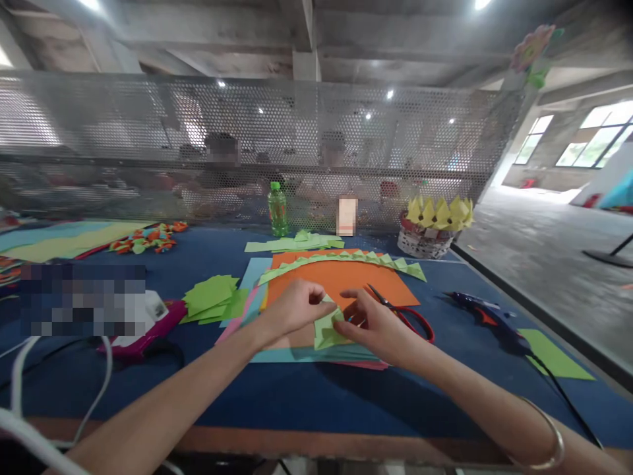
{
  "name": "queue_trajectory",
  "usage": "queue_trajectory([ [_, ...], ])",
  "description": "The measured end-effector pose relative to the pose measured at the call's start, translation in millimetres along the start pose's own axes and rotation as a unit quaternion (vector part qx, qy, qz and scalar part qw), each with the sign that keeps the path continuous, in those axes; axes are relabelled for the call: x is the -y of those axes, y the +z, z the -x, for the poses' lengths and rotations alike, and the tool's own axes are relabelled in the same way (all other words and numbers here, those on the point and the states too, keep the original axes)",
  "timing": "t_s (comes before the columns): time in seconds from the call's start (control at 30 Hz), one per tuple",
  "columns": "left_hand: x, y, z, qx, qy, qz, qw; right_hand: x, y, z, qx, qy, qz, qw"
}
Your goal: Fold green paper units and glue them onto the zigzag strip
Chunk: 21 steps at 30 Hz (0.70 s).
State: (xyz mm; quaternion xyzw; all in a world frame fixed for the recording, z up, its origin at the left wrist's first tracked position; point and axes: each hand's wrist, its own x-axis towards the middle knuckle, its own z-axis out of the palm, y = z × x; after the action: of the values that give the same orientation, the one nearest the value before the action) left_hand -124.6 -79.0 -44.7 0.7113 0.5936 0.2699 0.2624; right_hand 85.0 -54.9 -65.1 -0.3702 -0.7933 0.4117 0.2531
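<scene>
A piece of light green paper [326, 333], folded at the top, is between my two hands above the stack of coloured sheets. My left hand [299, 307] is closed on its upper left part, with thumb and fingers pinched. At the paper's right edge, my right hand [373, 323] has bent fingers and a thumb against it; its index finger is raised clear of the paper. Beneath lie an orange sheet [405, 290] and a light blue sheet [277, 355]. Red-handled scissors [418, 320] rest just right of my right hand. Behind, a strip of folded green points [341, 257] curves across the orange sheet.
Left are green paper squares [210, 297] and a magenta-and-white device [148, 323] with cables. A glue gun [489, 313] lies right, near a green sheet [561, 356]. At the back stand a green bottle [278, 212] and a basket with yellow paper points [430, 237], before a perforated metal screen [316, 132].
</scene>
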Motion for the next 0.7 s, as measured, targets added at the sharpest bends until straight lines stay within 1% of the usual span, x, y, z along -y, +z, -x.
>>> queue_trajectory([
  [0.1,-0.1,2.3,-3.9,0.008,0.000,0.033,0.999,-3.3,3.9,-6.1,0.002,-0.008,-0.001,1.000],
  [0.23,8.8,0.3,-9.2,0.029,-0.013,0.101,0.994,-11.4,2.5,-9.6,0.021,-0.006,-0.039,0.999],
  [0.4,19.2,0.6,-10.8,0.058,-0.030,0.195,0.979,-20.9,0.8,-9.5,0.026,0.008,-0.102,0.994],
  [0.53,19.4,4.5,-9.6,0.070,-0.046,0.252,0.964,-24.9,1.7,-7.4,0.039,0.022,-0.144,0.989],
  [0.63,17.9,6.2,-6.9,0.061,-0.057,0.279,0.957,-23.9,2.0,-5.9,0.049,0.031,-0.159,0.986],
  [0.7,18.4,6.7,-5.0,0.039,-0.064,0.289,0.954,-22.3,1.3,-4.8,0.048,0.035,-0.161,0.985],
])
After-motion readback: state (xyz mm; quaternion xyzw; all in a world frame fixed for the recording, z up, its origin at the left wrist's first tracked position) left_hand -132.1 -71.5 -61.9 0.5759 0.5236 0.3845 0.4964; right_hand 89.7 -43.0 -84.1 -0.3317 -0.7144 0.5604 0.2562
